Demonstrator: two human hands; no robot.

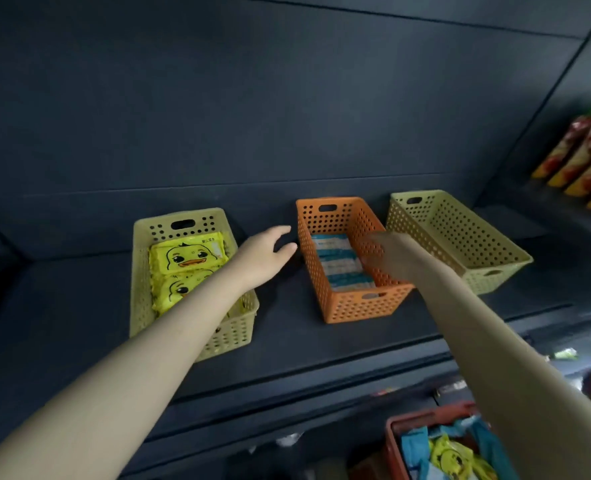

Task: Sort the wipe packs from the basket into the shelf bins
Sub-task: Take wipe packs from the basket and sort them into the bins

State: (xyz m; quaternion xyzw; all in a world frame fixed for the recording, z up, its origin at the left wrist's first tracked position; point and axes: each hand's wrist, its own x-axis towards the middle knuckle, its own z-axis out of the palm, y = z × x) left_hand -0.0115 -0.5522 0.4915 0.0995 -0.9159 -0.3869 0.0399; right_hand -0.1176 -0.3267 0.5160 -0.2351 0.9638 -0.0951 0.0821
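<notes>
Loosely spread, the left hand (pixel 270 252) hovers over the shelf (pixel 287 344), between the left yellow bin (pixel 140 289) and the orange bin (pixel 363 306), with its fingertips near the orange wall. The right hand (pixel 389 254) reaches over the orange bin's right wall and is too blurred to tell how its fingers lie. Blue-and-white wipe packs (pixel 339 268) lie inside the orange bin, and yellow duck packs (pixel 186 254) lie in the left one. A second yellow bin (pixel 460 237) stands furthest right. Below the shelf, the red basket (pixel 395 445) holds mixed packs (pixel 450 455).
</notes>
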